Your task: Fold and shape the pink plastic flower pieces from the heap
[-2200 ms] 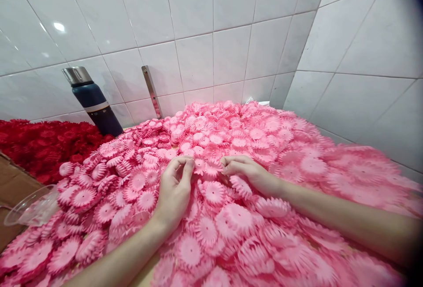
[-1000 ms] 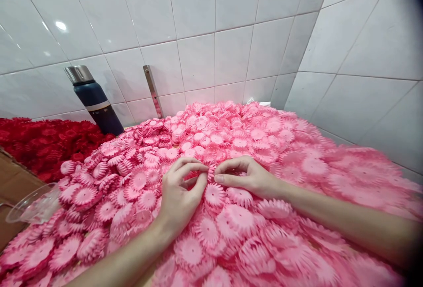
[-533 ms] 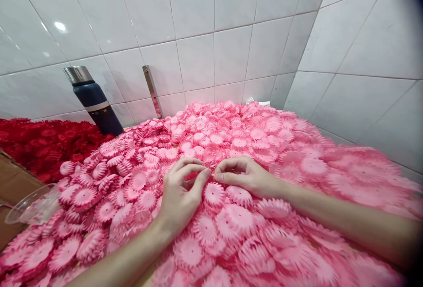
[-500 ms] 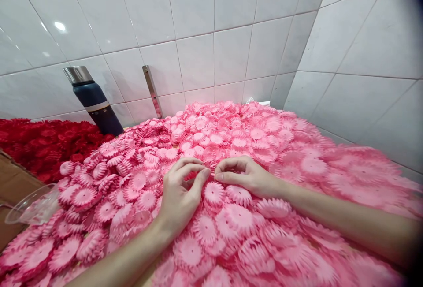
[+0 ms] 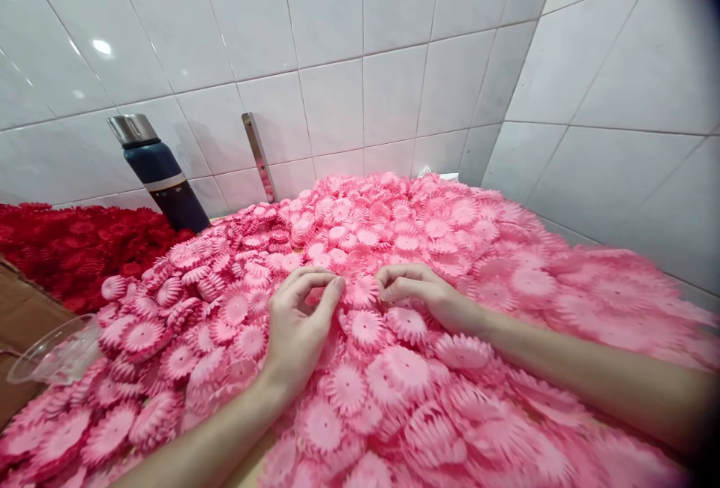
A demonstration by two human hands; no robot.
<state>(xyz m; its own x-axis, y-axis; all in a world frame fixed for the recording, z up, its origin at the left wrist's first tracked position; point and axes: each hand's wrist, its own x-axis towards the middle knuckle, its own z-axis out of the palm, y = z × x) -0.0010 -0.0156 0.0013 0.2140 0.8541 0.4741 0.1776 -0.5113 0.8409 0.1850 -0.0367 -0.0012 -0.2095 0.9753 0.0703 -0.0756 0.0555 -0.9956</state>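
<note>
A pink petal disc [image 5: 361,290] with a fringed edge lies between my two hands, over a wide heap of similar pink discs [image 5: 323,426]. My left hand [image 5: 302,315] has its thumb and forefinger pinched at the disc's left side. From the right, my right hand [image 5: 419,289] pinches at the disc's other edge, its fingers curled together. Another pale pink disc [image 5: 367,329] sits just below the fingertips.
A dark blue bottle [image 5: 163,177] with a steel cap leans at the back left beside red petals [image 5: 73,248]. A metal strip [image 5: 259,158] rests against the tiled wall. At the left edge are a cardboard box [image 5: 25,308] and a clear plastic container [image 5: 56,353].
My hands have moved slightly apart, the left hand to the left and the right hand to the right. A pink disc now shows between the fingertips.
</note>
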